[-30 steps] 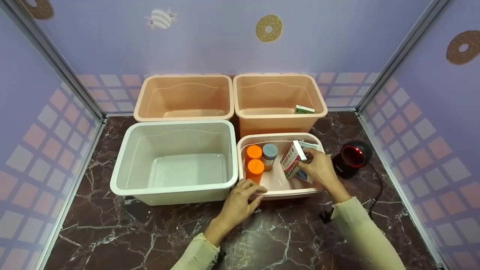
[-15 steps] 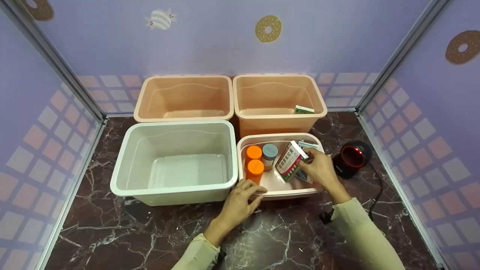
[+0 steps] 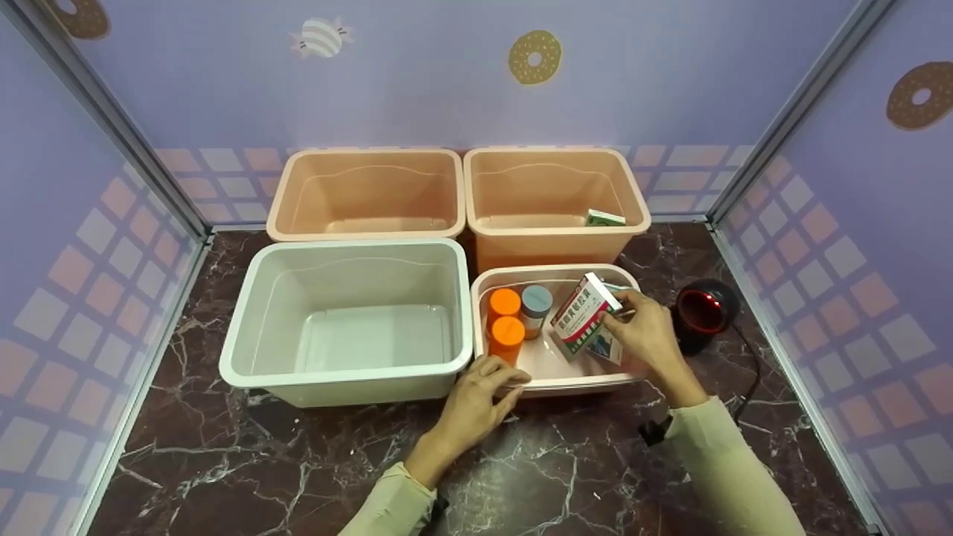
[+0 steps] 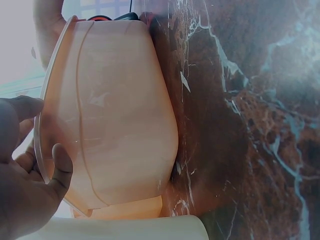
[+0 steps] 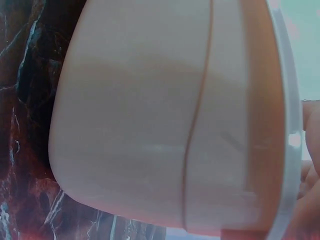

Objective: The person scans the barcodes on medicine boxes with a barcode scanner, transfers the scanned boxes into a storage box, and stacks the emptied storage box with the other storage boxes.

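My right hand (image 3: 646, 331) pinches the upper right edge of a white, red and green medicine box (image 3: 581, 320), tilted over the small pale pink bin (image 3: 581, 381). Behind it in the bin, another box (image 3: 607, 348) is partly hidden. Two orange-capped bottles (image 3: 507, 331) and a bottle with a grey-blue cap (image 3: 536, 299) stand at the bin's left. My left hand (image 3: 476, 398) grips the bin's front left rim; in the left wrist view its thumb (image 4: 61, 162) lies outside the wall. In the right wrist view the bin's wall (image 5: 140, 125) hides most of the right hand (image 5: 312, 175).
A large pale green bin (image 3: 342, 376) stands to the left. Two peach bins stand behind, the left one (image 3: 365, 237) and the right one (image 3: 551, 242), which holds a green-and-white box (image 3: 605, 218). A black device (image 3: 703, 316) glowing red, with a cable, sits at the right.
My right hand has lifted the medicine box slightly and moved a little right, turning its printed face more toward the head camera. The left hand has stayed at the rim.
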Motion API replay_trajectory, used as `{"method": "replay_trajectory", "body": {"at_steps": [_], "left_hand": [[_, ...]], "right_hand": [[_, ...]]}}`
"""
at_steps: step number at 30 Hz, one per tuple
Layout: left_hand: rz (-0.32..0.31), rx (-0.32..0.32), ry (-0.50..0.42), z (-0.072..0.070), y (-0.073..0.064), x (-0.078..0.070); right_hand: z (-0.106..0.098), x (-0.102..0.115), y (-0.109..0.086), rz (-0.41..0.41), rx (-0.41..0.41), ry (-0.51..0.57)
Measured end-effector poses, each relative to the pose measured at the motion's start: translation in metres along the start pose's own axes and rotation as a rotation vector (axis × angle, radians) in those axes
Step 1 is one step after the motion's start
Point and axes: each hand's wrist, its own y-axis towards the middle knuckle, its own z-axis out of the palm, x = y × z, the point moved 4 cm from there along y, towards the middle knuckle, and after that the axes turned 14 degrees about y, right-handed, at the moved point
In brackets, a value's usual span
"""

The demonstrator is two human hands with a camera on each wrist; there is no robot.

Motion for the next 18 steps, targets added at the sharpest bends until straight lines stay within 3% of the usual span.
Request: {"method": "replay_trajectory", "body": {"at_steps": [18], "left_hand": [[0.012,-0.012,0.000,-0.001,0.000,0.000]], "right_hand": [[-0.022,-0.001,-0.008,0.001,-0.061,0.094]]}}
